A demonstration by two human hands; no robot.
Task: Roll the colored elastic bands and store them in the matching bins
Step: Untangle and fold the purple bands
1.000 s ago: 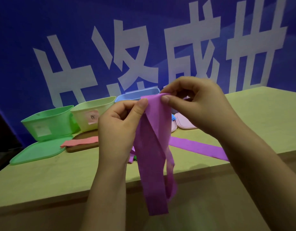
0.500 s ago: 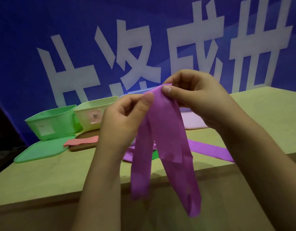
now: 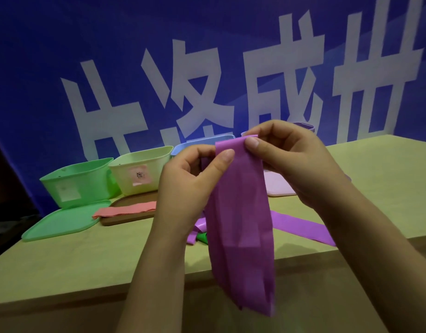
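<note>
The left hand [image 3: 192, 186] pinches the top edge of the purple band [image 3: 240, 212] under its thumb, and the right hand [image 3: 291, 162] pinches the same edge just beside it, thumb on the front. The folded band hangs down past the table edge [image 3: 87, 292]. Behind the hands, the blue bin [image 3: 202, 143] and purple bin [image 3: 308, 127] are mostly hidden (only rims show). Left of the hands, open tabletop lies in front of the green bin [image 3: 80, 183], its lid [image 3: 63, 219] and the pink band [image 3: 128, 209].
</note>
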